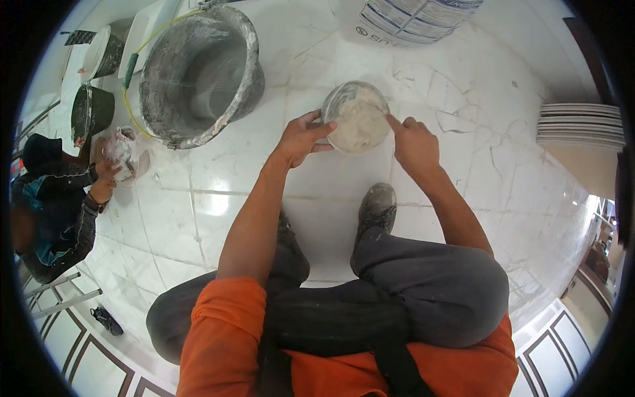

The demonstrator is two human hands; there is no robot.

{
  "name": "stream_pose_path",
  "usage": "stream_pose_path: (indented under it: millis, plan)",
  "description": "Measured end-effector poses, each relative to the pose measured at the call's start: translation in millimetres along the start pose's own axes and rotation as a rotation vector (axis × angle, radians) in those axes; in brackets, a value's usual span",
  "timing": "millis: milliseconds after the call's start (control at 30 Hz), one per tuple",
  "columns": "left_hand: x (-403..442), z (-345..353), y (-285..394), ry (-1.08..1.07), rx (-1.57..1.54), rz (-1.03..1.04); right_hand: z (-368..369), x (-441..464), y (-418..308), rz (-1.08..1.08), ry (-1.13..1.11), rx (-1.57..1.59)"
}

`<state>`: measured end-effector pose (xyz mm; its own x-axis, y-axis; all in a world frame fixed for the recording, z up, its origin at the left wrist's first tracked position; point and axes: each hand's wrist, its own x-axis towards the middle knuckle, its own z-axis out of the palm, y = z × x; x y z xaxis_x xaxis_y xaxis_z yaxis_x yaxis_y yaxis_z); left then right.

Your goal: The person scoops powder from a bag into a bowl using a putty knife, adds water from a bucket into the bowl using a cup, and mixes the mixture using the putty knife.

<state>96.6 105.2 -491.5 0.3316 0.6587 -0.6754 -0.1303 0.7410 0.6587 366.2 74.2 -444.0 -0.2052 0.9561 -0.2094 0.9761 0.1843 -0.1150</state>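
A round bowl (pixel 357 118) with a pale, thick paste in it is held over the tiled floor in front of my shoes. My left hand (pixel 306 137) grips the bowl's left rim, with the thumb over the edge and fingers beneath. At the bowl's right edge is my right hand (pixel 415 142), its fingers curled and the index finger pointing toward the paste. What that hand holds, if anything, is hidden.
A large grey bucket (pixel 256 86) coated with dried residue stands at the upper left. A co-worker (pixel 56 198) handles a whitish mass at far left, near dark bowls (pixel 99 109). A printed sack or tub (pixel 413 20) is at the top; stacked panels (pixel 581 124) lie right.
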Motion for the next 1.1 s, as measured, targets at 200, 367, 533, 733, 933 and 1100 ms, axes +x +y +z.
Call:
stream_pose_path:
  millis: [200,367,533,733,933,1100]
  plan:
    - [-3,3,4,0.031,-0.021,-0.018,-7,-21,-10,-0.15,-0.099,-0.002]
    - [-5,5,5,0.015,0.014,0.004,-24,16,-6,-0.257,0.101,-0.064]
    - [-5,6,5,0.012,0.059,0.012,-15,31,2,-0.253,0.09,-0.142]
    - [-6,8,6,0.033,0.03,-0.005,-1,-14,-11,-0.038,-0.127,0.023]
    - [-10,9,8,0.039,0.043,-0.009,-32,-12,-28,-0.037,-0.211,0.131]
    - [-8,9,3,0.01,0.018,0.008,-24,12,-23,-0.121,-0.046,0.054]
